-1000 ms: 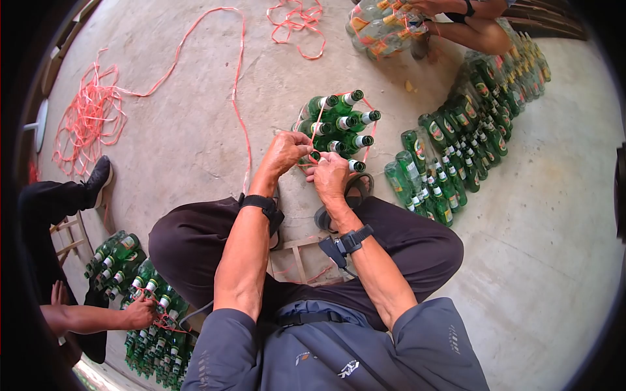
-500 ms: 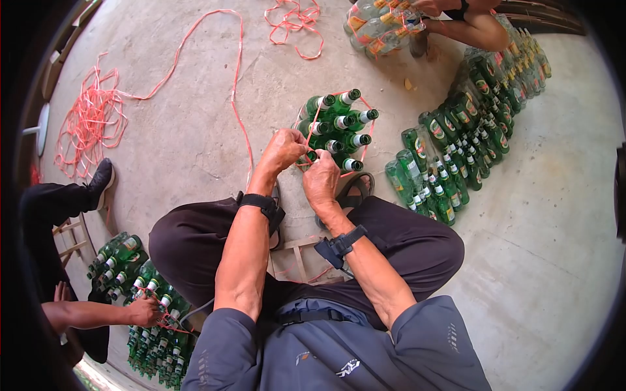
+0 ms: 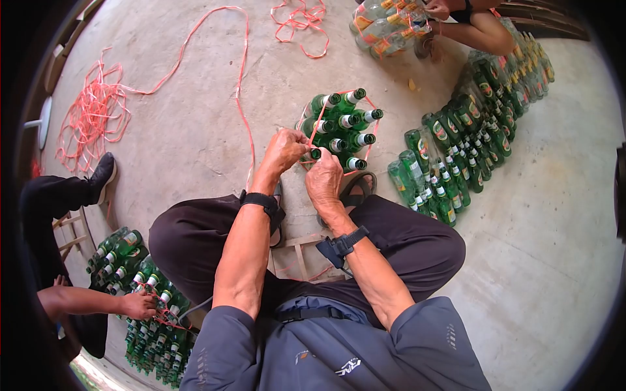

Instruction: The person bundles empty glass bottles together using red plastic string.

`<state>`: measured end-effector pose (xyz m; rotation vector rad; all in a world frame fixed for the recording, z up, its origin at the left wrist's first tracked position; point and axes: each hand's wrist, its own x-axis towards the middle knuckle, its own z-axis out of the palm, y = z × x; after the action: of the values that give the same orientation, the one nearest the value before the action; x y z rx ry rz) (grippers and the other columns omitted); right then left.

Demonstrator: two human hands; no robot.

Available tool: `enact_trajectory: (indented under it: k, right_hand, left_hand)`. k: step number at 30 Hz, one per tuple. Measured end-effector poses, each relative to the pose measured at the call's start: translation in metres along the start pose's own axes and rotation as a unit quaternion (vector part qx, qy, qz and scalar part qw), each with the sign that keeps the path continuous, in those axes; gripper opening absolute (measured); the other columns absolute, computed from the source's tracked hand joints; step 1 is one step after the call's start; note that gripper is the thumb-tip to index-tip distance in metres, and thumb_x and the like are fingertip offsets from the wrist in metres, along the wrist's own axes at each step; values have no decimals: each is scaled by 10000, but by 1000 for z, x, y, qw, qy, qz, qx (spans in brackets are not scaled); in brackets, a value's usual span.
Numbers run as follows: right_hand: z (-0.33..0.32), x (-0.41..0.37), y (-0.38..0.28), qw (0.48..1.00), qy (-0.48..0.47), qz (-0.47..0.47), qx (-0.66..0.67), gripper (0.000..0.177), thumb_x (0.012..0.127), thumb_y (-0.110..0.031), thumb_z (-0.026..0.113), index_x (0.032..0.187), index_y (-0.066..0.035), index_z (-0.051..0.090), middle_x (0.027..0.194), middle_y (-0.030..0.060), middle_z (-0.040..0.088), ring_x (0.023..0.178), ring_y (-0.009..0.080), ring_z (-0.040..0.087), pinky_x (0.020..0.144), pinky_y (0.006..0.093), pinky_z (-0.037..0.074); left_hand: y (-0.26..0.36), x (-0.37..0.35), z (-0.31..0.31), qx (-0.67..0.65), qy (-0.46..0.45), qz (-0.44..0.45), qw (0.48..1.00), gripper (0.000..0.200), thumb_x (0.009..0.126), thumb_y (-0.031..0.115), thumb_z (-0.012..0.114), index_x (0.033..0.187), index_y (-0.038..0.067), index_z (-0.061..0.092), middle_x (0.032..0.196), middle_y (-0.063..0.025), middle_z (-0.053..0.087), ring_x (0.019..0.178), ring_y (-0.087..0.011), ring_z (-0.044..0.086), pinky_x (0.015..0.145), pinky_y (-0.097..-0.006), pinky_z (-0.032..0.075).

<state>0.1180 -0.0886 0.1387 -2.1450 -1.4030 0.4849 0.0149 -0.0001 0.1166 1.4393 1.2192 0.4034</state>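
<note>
A cluster of green glass bottles (image 3: 347, 122) stands upright on the concrete floor in front of me, with pink plastic string (image 3: 317, 124) running around and across the necks. My left hand (image 3: 287, 150) is at the cluster's near left side, its fingers pinched on the string. Close by on the right, my right hand (image 3: 325, 176) has its fingertips closed at the same near corner, beside one bottle's mouth; the string there is partly hidden by the fingers. From the left side, the string trails back across the floor.
A tangled heap of pink string (image 3: 94, 117) lies at the left. Rows of green bottles (image 3: 450, 153) stand to the right. Co-workers' hands touch bottles at lower left (image 3: 140, 304) and top right (image 3: 437, 9). A wooden stool (image 3: 300, 254) is beneath me.
Both my hands stay at the near corner of the bottles with small finger movements. The view shifts slightly. The co-worker's hand at lower left has moved a little.
</note>
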Motion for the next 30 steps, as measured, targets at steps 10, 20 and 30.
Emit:
enact_trajectory:
  k: [10,20,30]
  right_hand:
    - [0,20,12,999,-37,-34,-16,263,769,4,502,970,48,665,681,223,629,737,371,650,661,440,493]
    - [-16,15,-2,991,-84,12,102,276,776,-74,598,1018,46,651,834,259,648,788,406,640,703,444,500]
    - [-9,11,-4,996,-77,-38,-22,267,857,-225,644,969,8,578,783,253,585,749,424,609,644,496,487]
  left_hand:
    - [-20,3,6,-101,40,-92,990,131,701,107,739,767,-2,708,636,-42,637,601,-118,551,556,-318,443]
    - [-12,-25,1,-185,62,-134,972,143,749,128,733,798,-5,712,610,2,589,533,-79,438,466,-280,327]
    - [-18,-20,12,-39,160,-88,982,247,762,230,731,776,-17,715,542,-62,553,531,-120,486,516,-329,400]
